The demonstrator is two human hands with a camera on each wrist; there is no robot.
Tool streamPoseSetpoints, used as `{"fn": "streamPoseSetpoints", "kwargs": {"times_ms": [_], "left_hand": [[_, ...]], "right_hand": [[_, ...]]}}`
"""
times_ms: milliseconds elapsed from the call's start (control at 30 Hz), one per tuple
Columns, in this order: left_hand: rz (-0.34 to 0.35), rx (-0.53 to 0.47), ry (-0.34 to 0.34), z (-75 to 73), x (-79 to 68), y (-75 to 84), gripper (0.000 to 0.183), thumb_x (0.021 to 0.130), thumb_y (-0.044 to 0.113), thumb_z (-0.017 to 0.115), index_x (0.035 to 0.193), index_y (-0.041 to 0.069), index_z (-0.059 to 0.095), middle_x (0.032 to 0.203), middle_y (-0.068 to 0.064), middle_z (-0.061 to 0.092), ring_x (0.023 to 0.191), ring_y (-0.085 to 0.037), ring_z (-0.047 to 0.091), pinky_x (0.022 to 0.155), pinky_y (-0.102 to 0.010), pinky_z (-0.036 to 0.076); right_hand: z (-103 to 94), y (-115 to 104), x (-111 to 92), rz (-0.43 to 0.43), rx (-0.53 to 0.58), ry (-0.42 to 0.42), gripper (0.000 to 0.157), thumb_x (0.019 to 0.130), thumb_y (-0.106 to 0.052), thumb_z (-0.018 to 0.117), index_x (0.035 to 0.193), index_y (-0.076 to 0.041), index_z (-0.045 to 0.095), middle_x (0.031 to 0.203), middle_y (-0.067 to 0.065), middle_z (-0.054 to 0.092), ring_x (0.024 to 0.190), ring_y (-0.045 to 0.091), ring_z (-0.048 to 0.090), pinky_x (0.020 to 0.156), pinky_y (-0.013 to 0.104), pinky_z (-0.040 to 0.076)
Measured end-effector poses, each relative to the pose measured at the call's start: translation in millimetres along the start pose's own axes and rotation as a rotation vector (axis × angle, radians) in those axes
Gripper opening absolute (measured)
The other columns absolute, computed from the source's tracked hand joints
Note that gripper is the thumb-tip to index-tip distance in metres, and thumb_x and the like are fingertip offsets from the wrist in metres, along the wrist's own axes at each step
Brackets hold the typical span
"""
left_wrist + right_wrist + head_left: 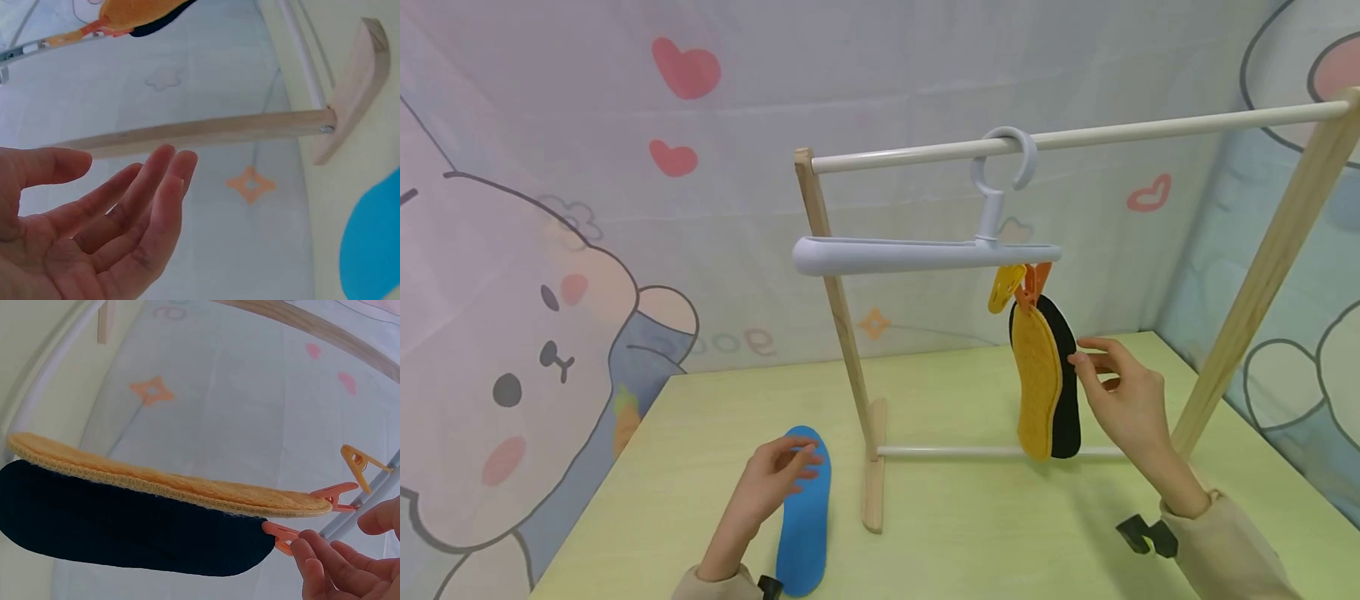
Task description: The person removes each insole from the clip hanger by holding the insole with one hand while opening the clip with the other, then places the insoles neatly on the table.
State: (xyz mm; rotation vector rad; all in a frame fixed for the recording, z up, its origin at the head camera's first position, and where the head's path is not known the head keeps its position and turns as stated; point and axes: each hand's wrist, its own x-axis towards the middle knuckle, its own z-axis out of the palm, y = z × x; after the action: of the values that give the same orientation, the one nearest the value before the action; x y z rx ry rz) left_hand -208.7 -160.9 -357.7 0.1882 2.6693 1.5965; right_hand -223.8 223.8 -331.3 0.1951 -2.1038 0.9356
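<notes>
A yellow fuzzy insole (1037, 392) and a black insole (1066, 417) hang side by side under a light-grey hanger (887, 257). In the right wrist view, one orange clip (337, 494) grips the yellow insole and another orange clip (282, 534) grips the black one. A yellow clip (1006, 287) hangs beside them with nothing in it. My right hand (1123, 400) is at the black insole's right edge, fingers loosely bent and holding nothing. My left hand (767, 483) hovers over a blue insole (805, 542) lying on the table, its fingers relaxed with nothing in them.
The hanger hooks over the white top rail (917, 155) of a wooden rack. Its left post (842, 333) and right post (1262, 275) flank the insoles, and a lower white rail (947, 451) runs behind. A patterned curtain (887, 83) backs the pale yellow table (700, 433).
</notes>
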Motion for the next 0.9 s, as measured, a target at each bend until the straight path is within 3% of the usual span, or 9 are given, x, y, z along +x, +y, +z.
{"fn": "streamPoseSetpoints", "kwargs": {"times_ms": [233,400,667,900], "left_hand": [[0.073,-0.012,-0.029,7.7,-2.0,16.4,0.027,0.093,0.018,0.049,0.11,-0.001,0.058,0.098,-0.018,0.067,0.087,-0.027,0.066,0.07,-0.038,0.054],[0.104,-0.002,-0.009,16.6,-0.7,22.1,0.023,0.092,0.016,0.05,0.109,0.003,0.06,0.096,-0.016,0.067,0.085,-0.024,0.066,0.066,-0.032,0.053],[0.209,0.017,-0.01,31.0,4.3,29.1,0.02,0.091,0.012,0.051,0.106,0.003,0.061,0.092,-0.016,0.068,0.081,-0.024,0.066,0.061,-0.021,0.05],[0.262,0.01,-0.064,43.5,9.3,33.8,0.02,0.092,0.013,0.051,0.106,0.004,0.061,0.093,-0.016,0.068,0.083,-0.028,0.066,0.06,-0.019,0.05]], "right_hand": [[0.6,-1.7,0.4,0.01,-0.001,0.013,0.018,0.088,-0.01,0.055,0.1,0.001,0.062,0.086,0.015,0.07,0.071,-0.03,0.04,0.055,0.002,0.039],[2.1,-4.0,0.4,0.023,0.011,0.028,0.018,0.086,-0.011,0.058,0.099,0.001,0.063,0.087,0.018,0.068,0.072,-0.03,0.04,0.056,0.0,0.037],[3.6,-5.5,0.7,0.026,0.031,0.042,0.018,0.086,-0.013,0.059,0.098,0.0,0.063,0.089,0.016,0.068,0.074,-0.027,0.041,0.058,0.0,0.037],[6.2,-3.4,-0.1,0.048,0.034,0.032,0.018,0.086,-0.013,0.059,0.099,-0.001,0.063,0.09,0.016,0.068,0.074,-0.026,0.041,0.058,0.001,0.037]]}}
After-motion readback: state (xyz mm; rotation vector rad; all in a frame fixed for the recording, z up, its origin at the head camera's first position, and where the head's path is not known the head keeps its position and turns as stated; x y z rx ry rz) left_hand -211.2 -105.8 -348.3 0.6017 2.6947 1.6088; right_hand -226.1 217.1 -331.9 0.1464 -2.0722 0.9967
